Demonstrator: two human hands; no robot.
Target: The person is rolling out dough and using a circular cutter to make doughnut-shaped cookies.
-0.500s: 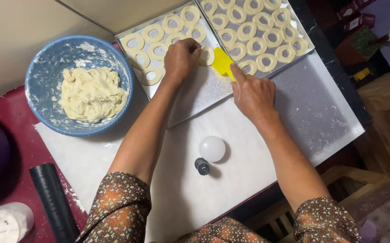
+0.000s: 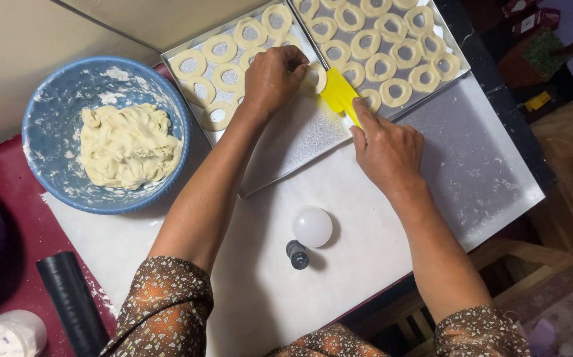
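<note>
Landmark = near metal tray, the half-filled one. Right hand sits at that tray's right edge, fingers closed round a yellow scraper; blade points up-left, tip at the seam between this tray and the full tray beyond it. Left hand hovers over the near tray's upper right part, fingers curled tight, fingertips touching a dough ring that lies right at the scraper tip; can't tell if it's actually pinched or only pressed. More dough rings fill the near tray's upper left; its lower half is bare metal. Left of the tray: blue bowl with a lump of dough. Below the tray, on the white work sheet: round white cutter and, just beside it, a small dark cap. Far lower left of the tray: black rolling pin on the red table.
</note>
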